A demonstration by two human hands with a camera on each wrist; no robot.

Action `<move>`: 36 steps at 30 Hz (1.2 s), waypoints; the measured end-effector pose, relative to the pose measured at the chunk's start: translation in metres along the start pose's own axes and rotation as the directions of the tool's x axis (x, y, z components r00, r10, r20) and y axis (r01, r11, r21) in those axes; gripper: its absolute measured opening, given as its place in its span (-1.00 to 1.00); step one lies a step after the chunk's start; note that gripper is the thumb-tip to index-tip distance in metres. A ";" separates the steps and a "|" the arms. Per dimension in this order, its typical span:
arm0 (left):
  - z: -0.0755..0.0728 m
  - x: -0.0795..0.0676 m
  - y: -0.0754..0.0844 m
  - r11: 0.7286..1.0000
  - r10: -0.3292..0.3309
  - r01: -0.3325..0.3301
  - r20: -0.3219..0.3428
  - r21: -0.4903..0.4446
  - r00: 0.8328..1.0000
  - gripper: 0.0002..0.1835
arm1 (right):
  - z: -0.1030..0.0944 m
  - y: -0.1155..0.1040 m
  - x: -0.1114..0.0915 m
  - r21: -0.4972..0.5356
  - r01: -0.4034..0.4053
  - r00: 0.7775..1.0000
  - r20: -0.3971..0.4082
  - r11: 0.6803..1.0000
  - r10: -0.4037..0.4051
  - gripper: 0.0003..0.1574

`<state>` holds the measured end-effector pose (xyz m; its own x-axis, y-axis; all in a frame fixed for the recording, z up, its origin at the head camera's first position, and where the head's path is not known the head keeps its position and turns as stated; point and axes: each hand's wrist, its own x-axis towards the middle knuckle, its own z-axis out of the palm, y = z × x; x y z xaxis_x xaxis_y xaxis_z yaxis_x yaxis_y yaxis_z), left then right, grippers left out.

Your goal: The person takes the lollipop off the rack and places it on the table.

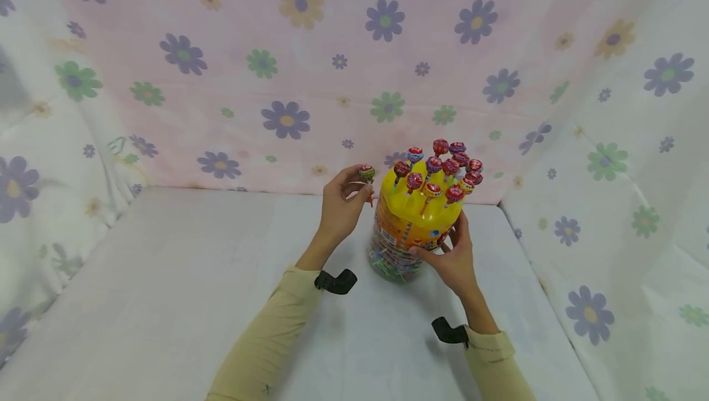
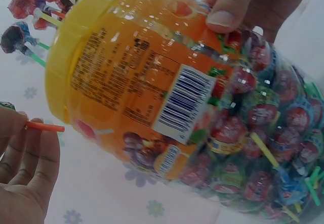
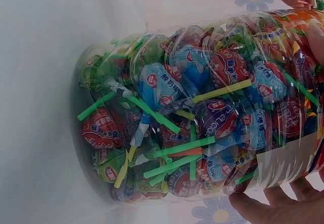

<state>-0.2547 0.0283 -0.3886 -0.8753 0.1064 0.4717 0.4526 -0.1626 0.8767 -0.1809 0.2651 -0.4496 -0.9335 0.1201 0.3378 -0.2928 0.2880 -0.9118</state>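
My left hand [image 1: 339,204] pinches a lollipop [image 1: 367,172] between thumb and fingers, just left of the jar's lid. It has a green and dark wrapped head, and its orange-red stick [image 2: 45,127] points down in the head view. My right hand [image 1: 456,259] grips the side of a big clear plastic jar [image 1: 390,259], thumb on the front and fingers round the far side. Wrapped lollipops with coloured sticks fill the jar [image 3: 217,87] below an orange label [image 2: 136,82]. Several lollipops [image 1: 414,181] stand stick-down in the yellow lid [image 1: 396,195].
The jar stands on a white-covered table [image 1: 194,278], toward its back right. A flower-print cloth [image 1: 310,69] hangs behind the table and along both sides. Black wrist mounts [image 1: 336,281] sit at both sleeve cuffs.
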 end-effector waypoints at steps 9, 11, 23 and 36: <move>-0.020 -0.017 -0.026 0.996 -0.080 0.082 -0.025 0.047 0.996 -0.61 | 0.000 0.001 0.000 -0.009 0.005 1.000 -0.001 1.000 -0.005 0.27; -0.026 -0.021 -0.032 0.992 -0.111 0.112 -0.029 0.049 0.993 -0.60 | 0.001 0.002 0.000 -0.008 0.006 1.000 -0.001 1.000 -0.006 0.27; -0.061 -0.042 -0.080 0.933 -0.276 0.288 -0.082 0.218 0.958 -0.61 | 0.001 0.004 -0.001 -0.005 -0.024 1.000 0.005 1.000 0.024 0.29; -0.082 -0.048 -0.123 0.817 -0.350 0.361 -0.111 0.450 0.930 -0.66 | 0.001 0.007 -0.001 -0.006 -0.005 1.000 -0.003 1.000 0.005 0.29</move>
<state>-0.2822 -0.0373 -0.5265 -0.9915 0.0468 0.1214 0.1301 0.3473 0.9287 -0.1827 0.2658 -0.4568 -0.9342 0.1247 0.3343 -0.2872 0.2929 -0.9120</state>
